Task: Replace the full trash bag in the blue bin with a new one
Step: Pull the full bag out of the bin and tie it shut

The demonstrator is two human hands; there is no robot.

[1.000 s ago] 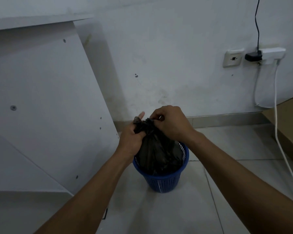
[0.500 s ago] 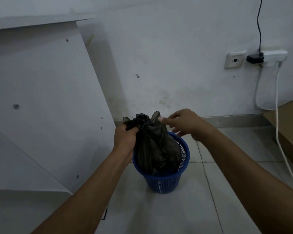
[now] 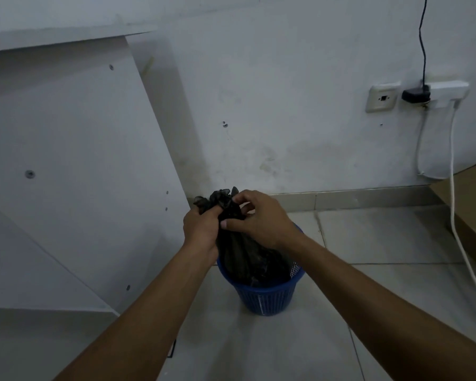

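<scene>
A small blue mesh bin (image 3: pixel 267 296) stands on the tiled floor by the wall. A black trash bag (image 3: pixel 248 259) sits in it, its top gathered into a bunch that sticks up above the rim. My left hand (image 3: pixel 201 229) grips the gathered neck from the left. My right hand (image 3: pixel 259 218) is on the neck from the right, thumb and fingers curled round the bunched plastic. The lower part of the bag is hidden inside the bin.
A white desk side panel (image 3: pixel 74 174) stands close on the left of the bin. The white wall behind carries a socket (image 3: pixel 382 98) and a power strip (image 3: pixel 445 90) with hanging cables. A brown cardboard box (image 3: pixel 470 199) lies at the right.
My right hand let go of the bag top and drew off to the right half a second ago; now it is back gripping the bunched neck. The left hand kept its hold.
</scene>
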